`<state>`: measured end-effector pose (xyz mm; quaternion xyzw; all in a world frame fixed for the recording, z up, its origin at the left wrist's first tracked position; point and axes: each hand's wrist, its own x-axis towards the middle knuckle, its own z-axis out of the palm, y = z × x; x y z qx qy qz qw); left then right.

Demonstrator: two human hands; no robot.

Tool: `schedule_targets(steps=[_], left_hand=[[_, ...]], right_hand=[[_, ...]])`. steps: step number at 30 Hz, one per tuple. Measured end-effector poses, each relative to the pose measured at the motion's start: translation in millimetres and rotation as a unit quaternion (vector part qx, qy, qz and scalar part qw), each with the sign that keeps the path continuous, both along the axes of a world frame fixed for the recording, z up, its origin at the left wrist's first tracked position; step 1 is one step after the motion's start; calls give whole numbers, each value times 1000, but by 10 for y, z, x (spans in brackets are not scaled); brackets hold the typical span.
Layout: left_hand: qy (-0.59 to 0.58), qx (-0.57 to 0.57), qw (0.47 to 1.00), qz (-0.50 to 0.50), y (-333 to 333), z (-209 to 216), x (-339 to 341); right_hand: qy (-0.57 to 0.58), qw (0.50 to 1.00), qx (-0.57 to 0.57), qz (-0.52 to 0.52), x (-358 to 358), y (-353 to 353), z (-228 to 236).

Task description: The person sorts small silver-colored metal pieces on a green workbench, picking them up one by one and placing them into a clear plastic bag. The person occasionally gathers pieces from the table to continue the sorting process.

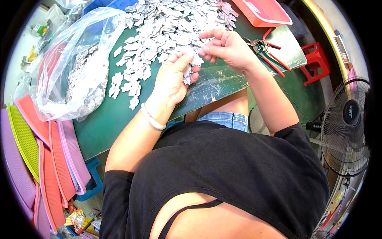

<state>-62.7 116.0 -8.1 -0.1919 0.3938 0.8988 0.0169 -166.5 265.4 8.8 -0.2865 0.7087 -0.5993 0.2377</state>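
Note:
My left hand (174, 77), with a pale bangle on its wrist, is closed around a few small flat whitish-grey pieces with scalloped edges (187, 75). They poke out between its thumb and fingers, above the table's near edge. Just to the right, my right hand (227, 49) is raised, index finger and thumb apart, with nothing visible between them. Its fingertips are close to the held pieces. Beyond both hands spreads a large heap of similar loose pieces (171, 26) on the green table (97, 135). What lies inside my left palm is hidden.
A clear plastic bag (75, 75) of such pieces stands at the left. Red-handled pliers (264, 51) and a red tray (264, 12) lie at the right. Stacked colourful baskets (51, 159) are at lower left; a red stool (314, 63) and black fan (345, 125) at far right.

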Motion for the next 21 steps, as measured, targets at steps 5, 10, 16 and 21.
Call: schedule_targets(steps=[5, 10, 16, 21], left_hand=[[-24, 23, 999, 16, -23, 33, 33], [-30, 10, 999, 31, -21, 70, 54], [-14, 19, 1000, -5, -56, -17, 38], [-10, 8, 1000, -26, -55, -32, 43]], right_hand=[[433, 883, 171, -55, -114, 0, -260], [521, 837, 163, -42, -82, -42, -282], [527, 832, 168, -44, -190, -26, -306], [513, 841, 173, -12, -313, 4, -336]])
